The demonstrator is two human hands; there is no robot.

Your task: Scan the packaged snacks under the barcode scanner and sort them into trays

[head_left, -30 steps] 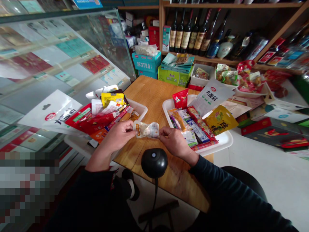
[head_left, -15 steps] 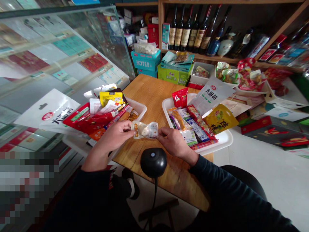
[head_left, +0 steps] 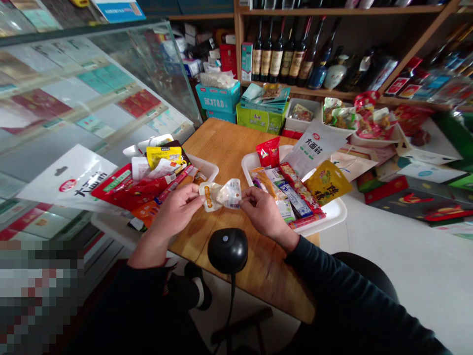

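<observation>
A small clear-and-white snack packet is stretched between my two hands above the wooden table. Its left end is pinched by my left hand, its right end by my right hand. The packet looks twisted near its middle. Beyond my left hand stands a white tray heaped with snack bags, among them a yellow packet and a big white bag. Beside my right hand another white tray holds a red packet, several slim packets and a gold bag.
A black rounded device on a cable stands at the near edge of the wooden table. A glass display case rises on the left. Wine bottles line the shelf behind. Boxes and snack tubs sit at the back.
The view has shifted slightly, so the trays and table appear a little further left and lower. Both hands still grip the packet, which now looks more twisted and spread at its right end.
</observation>
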